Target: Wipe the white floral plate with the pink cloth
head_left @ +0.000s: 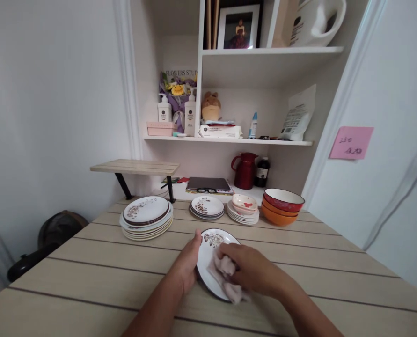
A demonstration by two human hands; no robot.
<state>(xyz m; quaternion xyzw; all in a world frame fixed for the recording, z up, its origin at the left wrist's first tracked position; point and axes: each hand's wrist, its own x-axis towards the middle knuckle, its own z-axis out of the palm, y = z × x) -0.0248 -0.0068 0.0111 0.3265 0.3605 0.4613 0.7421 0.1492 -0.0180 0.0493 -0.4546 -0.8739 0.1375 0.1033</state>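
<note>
A white plate point(205, 269) with a dark rim and a brown flower pattern is tilted up above the table in front of me. My left hand point(189, 262) grips its left edge, the thumb on the rim and the other fingers hidden behind. Bunched in my right hand point(252, 269) is a pale pinkish cloth point(224, 269), pressed against the plate's face. The cloth's lower end hangs over the plate's bottom right edge and is slightly blurred.
Along the table's point(99, 262) far side stand a tall plate stack point(147, 210), a smaller plate stack point(207, 207), small dishes point(244, 208) and stacked bowls point(281, 206). Behind them are a closed laptop point(208, 184), glasses point(206, 190), a red jug point(245, 171) and a dark bottle point(262, 172). A raised wooden shelf point(134, 166) stands at left.
</note>
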